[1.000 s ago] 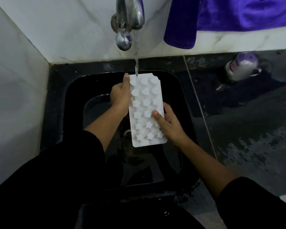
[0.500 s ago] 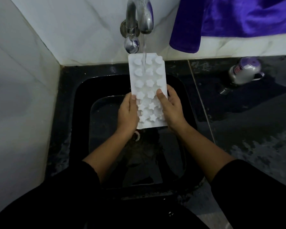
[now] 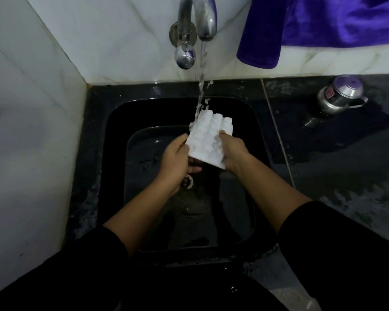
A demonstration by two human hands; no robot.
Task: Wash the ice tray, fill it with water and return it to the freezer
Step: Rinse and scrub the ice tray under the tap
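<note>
One white ice tray (image 3: pixel 208 136) is held over one black sink (image 3: pixel 115 140), tilted, with its far end raised into the single stream of water (image 3: pixel 201 81) that falls from one chrome tap (image 3: pixel 199 21). The tray's bumpy moulded side faces up, and water splashes off its far left corner.

Two hands hold it. The left hand (image 3: pixel 177 158) takes the near left edge: its grip pinches the tray, thumb on top and fingers curled beneath. The right hand (image 3: pixel 233 152) takes the right edge in the same way, thumb pressed on the bumps and fingers hidden under the tray. Both forearms are bare, and two black sleeves show at the near edge.

One round drain (image 3: pixel 187 181) lies in the sink floor, just near the left hand.

The sink is set into a dark stone worktop (image 3: pixel 335 176), wet in patches on the right. On it, far right, stands one steel jug with a purple lid (image 3: pixel 340 95). One purple cloth (image 3: pixel 323 23) hangs over the far ledge above it. White marble walls (image 3: pixel 32 108) meet in a corner at the far left of the sink.
</note>
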